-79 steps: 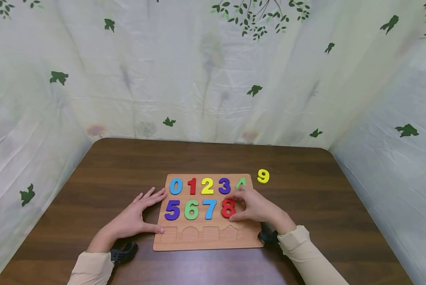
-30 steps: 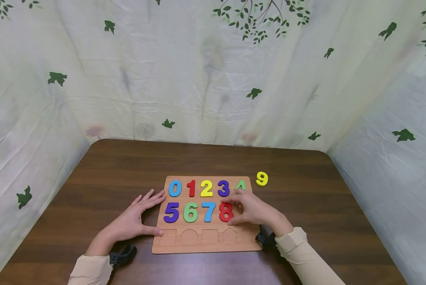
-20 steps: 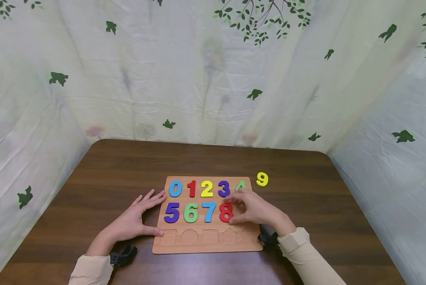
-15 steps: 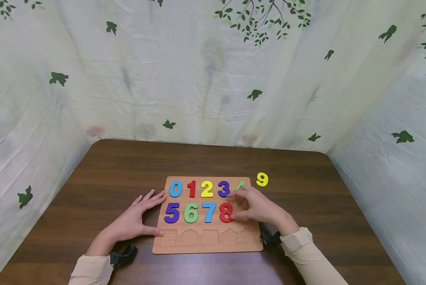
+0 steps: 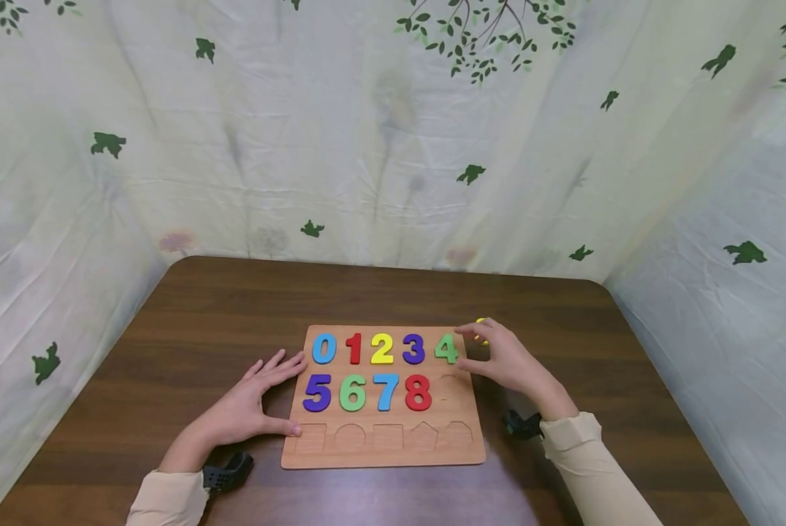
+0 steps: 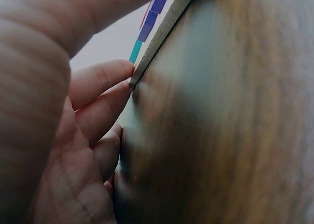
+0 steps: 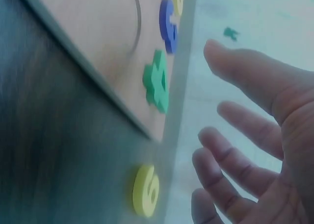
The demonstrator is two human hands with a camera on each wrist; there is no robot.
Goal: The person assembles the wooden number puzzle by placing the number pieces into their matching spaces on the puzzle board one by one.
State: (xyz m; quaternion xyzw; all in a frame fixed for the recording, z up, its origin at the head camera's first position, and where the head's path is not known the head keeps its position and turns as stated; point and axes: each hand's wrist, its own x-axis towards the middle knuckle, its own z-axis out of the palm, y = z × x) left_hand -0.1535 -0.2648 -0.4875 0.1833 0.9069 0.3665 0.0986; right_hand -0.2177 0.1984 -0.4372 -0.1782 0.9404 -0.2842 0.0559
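A wooden number puzzle board (image 5: pixel 380 456) lies on the table with digits 0 to 8 set in two rows. My left hand (image 5: pixel 245 402) rests at its left edge, fingers spread, thumb on the lower left part. In the left wrist view, the fingertips (image 6: pixel 128 67) meet the board's edge (image 6: pixel 159 42). My right hand (image 5: pixel 511 358) hovers above the board's upper right corner, holding nothing, thumb and fingers apart. The green 4 (image 5: pixel 445 348) is just left of it. Partly hidden behind the fingers, the yellow 9 (image 5: pixel 478 321) lies on the table; the right wrist view shows it whole.
Right of the red 8 (image 5: pixel 418 393) is a bare recess (image 5: pixel 447 391). Outlined shapes (image 5: pixel 388 436) run along the board's lower row. The brown table (image 5: pixel 235 299) reaches back to a white curtain (image 5: pixel 340 146) with green leaf prints.
My right hand has left the red 8 and moved up and right, uncovering the green 4 and the recess, and now partly covering the yellow 9. My left hand has stayed put.
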